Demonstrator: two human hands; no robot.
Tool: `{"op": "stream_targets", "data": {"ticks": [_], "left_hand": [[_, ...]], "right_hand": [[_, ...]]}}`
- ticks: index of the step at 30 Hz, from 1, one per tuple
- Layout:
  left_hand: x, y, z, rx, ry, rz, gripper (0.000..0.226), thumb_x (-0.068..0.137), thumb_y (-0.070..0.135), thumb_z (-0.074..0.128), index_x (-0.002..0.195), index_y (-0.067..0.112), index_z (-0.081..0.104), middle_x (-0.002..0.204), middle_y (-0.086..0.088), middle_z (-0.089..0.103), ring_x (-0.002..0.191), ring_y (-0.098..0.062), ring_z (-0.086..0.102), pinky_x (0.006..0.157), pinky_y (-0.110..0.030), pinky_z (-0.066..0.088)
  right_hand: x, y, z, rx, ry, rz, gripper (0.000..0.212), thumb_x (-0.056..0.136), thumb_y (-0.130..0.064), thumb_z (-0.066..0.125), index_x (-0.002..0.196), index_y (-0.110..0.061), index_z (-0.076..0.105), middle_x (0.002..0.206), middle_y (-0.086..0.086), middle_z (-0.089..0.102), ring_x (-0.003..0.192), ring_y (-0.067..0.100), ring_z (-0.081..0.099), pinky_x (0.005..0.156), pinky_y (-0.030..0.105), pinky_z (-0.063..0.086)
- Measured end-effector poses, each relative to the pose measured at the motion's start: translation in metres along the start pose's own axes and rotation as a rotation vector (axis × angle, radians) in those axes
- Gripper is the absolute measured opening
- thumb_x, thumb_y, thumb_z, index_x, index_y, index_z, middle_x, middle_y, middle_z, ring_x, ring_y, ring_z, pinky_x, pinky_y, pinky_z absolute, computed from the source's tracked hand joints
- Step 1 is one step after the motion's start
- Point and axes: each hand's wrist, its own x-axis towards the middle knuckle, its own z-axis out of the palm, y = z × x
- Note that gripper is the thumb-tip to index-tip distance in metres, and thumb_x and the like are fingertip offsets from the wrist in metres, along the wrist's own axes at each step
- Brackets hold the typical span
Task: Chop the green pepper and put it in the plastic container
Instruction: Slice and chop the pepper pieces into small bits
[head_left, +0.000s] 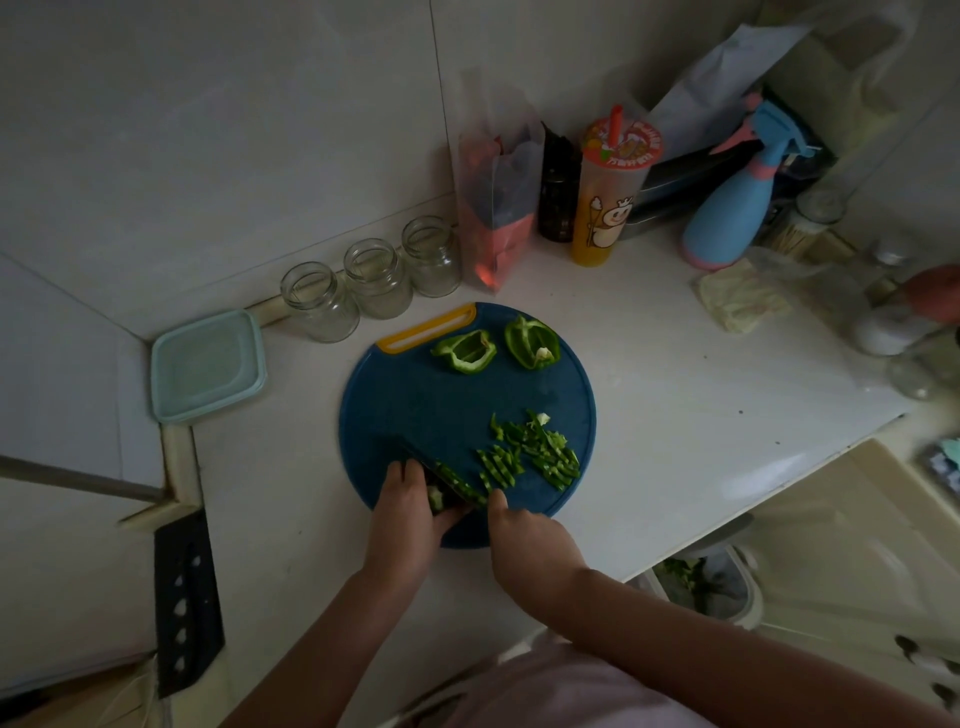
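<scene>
Both forearms enter from 6 o'clock; hands meet at the 6–7 o'clock edge of the round blue cutting board (415, 405). White bench (649, 389) sits in a tiled corner. Three clear glass jars (376, 278) at 11, pale green square plastic container (208, 364), lidded, at 9, off the board. Left hand (405, 509), fingers curled, pins a green pepper piece (436, 500). Right hand (524, 540) grips the dark knife (457, 486), handle hidden. Chopped pepper strips (535, 457) at 4–5, two uncut pepper halves (467, 353) at 12–1.
</scene>
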Motion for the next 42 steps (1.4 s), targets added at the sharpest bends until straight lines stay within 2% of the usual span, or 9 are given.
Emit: {"op": "stream_targets", "data": {"ticks": [8,13,19,22,27,32,36,39,42], "left_hand": [[-0.001,-0.002,0.002,0.029,0.0,0.003,0.056,0.072,0.026,0.079,0.11,-0.004,0.051,0.108,-0.018,0.051,0.095,-0.032,0.055,0.069,-0.028,0.04],[-0.004,-0.002,0.0,0.063,-0.01,0.026,0.05,0.075,0.019,0.075,0.114,0.0,0.052,0.111,-0.015,0.05,0.097,-0.031,0.056,0.074,-0.033,0.045],[-0.007,-0.007,-0.001,-0.007,-0.023,0.071,0.07,0.074,0.025,0.077,0.134,0.005,0.047,0.118,-0.013,0.048,0.108,-0.027,0.052,0.091,-0.03,0.043],[-0.01,-0.008,-0.003,-0.038,-0.042,0.071,0.075,0.076,0.022,0.076,0.139,0.007,0.039,0.123,-0.01,0.046,0.112,-0.023,0.051,0.093,-0.031,0.044],[-0.009,-0.009,-0.002,-0.111,-0.012,0.058,0.056,0.072,0.016,0.079,0.119,0.007,0.049,0.113,-0.008,0.051,0.099,-0.023,0.057,0.078,-0.029,0.047],[-0.008,-0.008,-0.003,-0.104,-0.013,0.073,0.054,0.072,0.018,0.079,0.116,0.008,0.051,0.11,-0.006,0.051,0.094,-0.021,0.057,0.079,-0.035,0.049],[-0.008,-0.009,-0.002,-0.094,-0.008,0.08,0.052,0.073,0.02,0.078,0.115,0.008,0.051,0.108,-0.007,0.052,0.091,-0.02,0.056,0.077,-0.032,0.048],[-0.009,-0.008,-0.002,-0.091,0.005,0.075,0.05,0.074,0.025,0.078,0.114,0.009,0.051,0.105,-0.004,0.051,0.086,-0.017,0.054,0.071,-0.027,0.044],[-0.01,-0.008,-0.001,-0.084,0.018,0.076,0.049,0.075,0.026,0.077,0.112,0.01,0.051,0.102,0.0,0.048,0.083,-0.014,0.052,0.067,-0.023,0.039]], "right_hand": [[0.019,-0.016,-0.002,0.058,0.004,0.018,0.038,0.091,0.001,0.039,0.128,-0.002,0.032,0.102,0.017,0.063,0.09,0.035,0.063,0.064,0.037,0.043],[0.036,-0.026,-0.008,0.123,0.004,0.051,0.025,0.09,-0.003,0.045,0.114,-0.004,0.039,0.104,0.016,0.062,0.094,0.034,0.062,0.064,0.035,0.042],[0.03,-0.006,-0.01,0.282,0.027,0.115,0.025,0.097,-0.016,0.042,0.116,0.0,0.044,0.107,0.021,0.062,0.096,0.036,0.061,0.075,0.037,0.048],[0.026,0.009,-0.021,0.325,0.067,0.117,0.027,0.098,-0.023,0.044,0.112,0.0,0.044,0.101,0.02,0.063,0.091,0.034,0.061,0.067,0.032,0.044],[0.017,0.018,-0.036,0.437,0.137,0.054,0.024,0.095,-0.015,0.047,0.114,-0.008,0.035,0.087,0.007,0.052,0.071,0.02,0.051,0.062,0.031,0.041],[0.015,0.028,-0.042,0.494,0.178,0.001,0.029,0.091,-0.008,0.048,0.119,-0.016,0.048,0.089,-0.001,0.053,0.077,0.016,0.052,0.063,0.021,0.041],[0.017,0.03,-0.045,0.865,0.03,0.209,0.014,0.091,-0.01,0.045,0.102,-0.009,0.054,0.064,0.003,0.048,0.046,0.014,0.044,0.037,0.021,0.037],[0.016,0.033,-0.05,1.173,-0.092,0.286,0.01,0.09,-0.007,0.044,0.097,-0.009,0.05,0.057,0.004,0.041,0.039,0.012,0.033,0.037,0.02,0.031],[0.013,0.034,-0.053,1.234,-0.089,0.23,0.009,0.09,-0.005,0.043,0.089,-0.013,0.047,0.054,0.002,0.041,0.039,0.012,0.031,0.038,0.02,0.031]]}}
